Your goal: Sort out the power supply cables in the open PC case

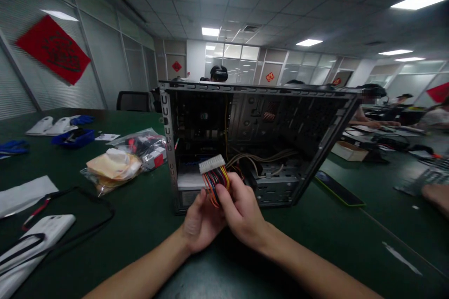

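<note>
Wires point(218, 182) seem limp and light, so our left hand point(199, 224) and right hand point(242, 212) close on them just below the stiff connector point(212, 163)

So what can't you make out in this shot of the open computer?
Head view: grip of the left hand, fingers hidden behind the right hand.
Head view: where the coloured wires from the white connector end, lost in the dark computer case.
Head view: contents of the plastic bags, blurred.
Head view: the white device, cut off by the left edge.
</note>
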